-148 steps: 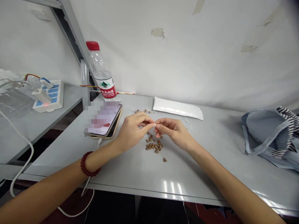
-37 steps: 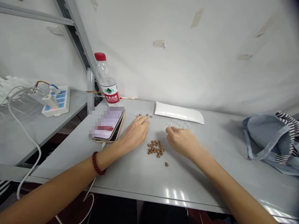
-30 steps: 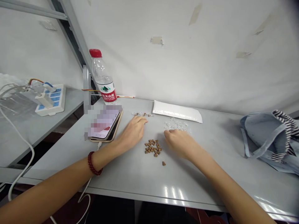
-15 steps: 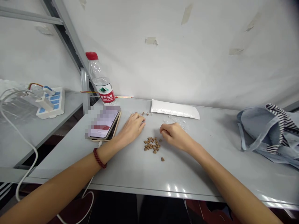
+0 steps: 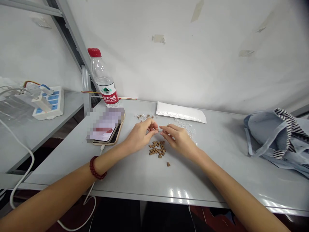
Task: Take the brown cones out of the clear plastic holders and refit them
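Observation:
My left hand (image 5: 141, 137) and my right hand (image 5: 177, 139) come together above a small heap of brown chunky pieces (image 5: 156, 149) on the grey table (image 5: 135, 180). Their fingertips meet just beyond the heap. A tiny pale piece (image 5: 159, 129) seems pinched in my left fingertips, with my right fingers against it. One brown piece (image 5: 168, 164) lies apart, nearer me. Small transparent bits (image 5: 185, 127) lie beyond my right hand, and a row of small beads (image 5: 145, 116) lies beyond my left hand.
A phone in a tan case (image 5: 117, 132) lies left of my left hand, its cable running off the table's front edge. Behind it stands a red-capped water bottle (image 5: 103, 80). A white padded envelope (image 5: 181, 112) lies by the wall, and a denim bag (image 5: 272, 137) sits at right.
Both hands have moved in from resting apart on the table, and their fingertips now meet above the heap. The view has shifted slightly.

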`<control>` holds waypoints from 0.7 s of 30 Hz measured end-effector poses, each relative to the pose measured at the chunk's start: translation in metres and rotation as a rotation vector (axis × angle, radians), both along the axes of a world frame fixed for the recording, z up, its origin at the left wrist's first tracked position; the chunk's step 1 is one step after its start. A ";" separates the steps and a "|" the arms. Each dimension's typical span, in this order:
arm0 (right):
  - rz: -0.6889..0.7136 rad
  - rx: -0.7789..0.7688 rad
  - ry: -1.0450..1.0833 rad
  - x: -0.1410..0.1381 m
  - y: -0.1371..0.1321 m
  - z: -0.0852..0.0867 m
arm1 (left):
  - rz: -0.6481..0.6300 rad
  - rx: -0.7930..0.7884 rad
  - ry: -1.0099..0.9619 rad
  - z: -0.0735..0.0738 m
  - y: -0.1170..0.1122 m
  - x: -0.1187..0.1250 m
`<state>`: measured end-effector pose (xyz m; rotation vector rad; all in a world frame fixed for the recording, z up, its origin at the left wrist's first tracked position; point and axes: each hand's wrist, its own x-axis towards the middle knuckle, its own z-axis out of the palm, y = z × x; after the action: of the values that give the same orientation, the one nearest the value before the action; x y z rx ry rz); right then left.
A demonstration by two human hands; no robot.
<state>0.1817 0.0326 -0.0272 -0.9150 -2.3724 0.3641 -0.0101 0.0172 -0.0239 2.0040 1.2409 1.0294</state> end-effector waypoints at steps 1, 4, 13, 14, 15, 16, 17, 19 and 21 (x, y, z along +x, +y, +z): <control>0.007 0.018 0.006 0.000 -0.001 0.000 | 0.008 -0.024 -0.020 0.000 -0.001 0.001; 0.024 0.020 0.028 0.001 -0.002 0.001 | 0.023 -0.071 -0.037 -0.003 -0.001 0.002; 0.044 -0.002 0.045 0.003 0.000 0.003 | -0.002 -0.078 0.055 0.002 -0.004 0.001; 0.047 -0.005 0.042 0.003 0.001 0.003 | 0.003 -0.084 0.064 0.002 -0.004 0.001; 0.048 -0.007 0.039 0.003 0.001 0.003 | 0.005 -0.087 0.073 0.002 -0.005 0.001; 0.048 -0.007 0.035 0.003 0.001 0.002 | 0.006 -0.088 0.081 0.002 -0.005 0.001; 0.047 -0.006 0.031 0.003 0.001 0.002 | 0.006 -0.090 0.088 0.002 -0.005 0.001; 0.048 0.001 0.014 0.003 0.001 0.001 | 0.005 -0.103 0.106 0.003 -0.005 0.001; 0.045 0.019 -0.020 0.002 -0.001 0.000 | 0.016 -0.123 0.122 0.005 -0.006 0.002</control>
<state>0.1832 0.0321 -0.0268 -0.8611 -2.4141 0.3505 -0.0086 0.0114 -0.0194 1.9893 1.3515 0.8274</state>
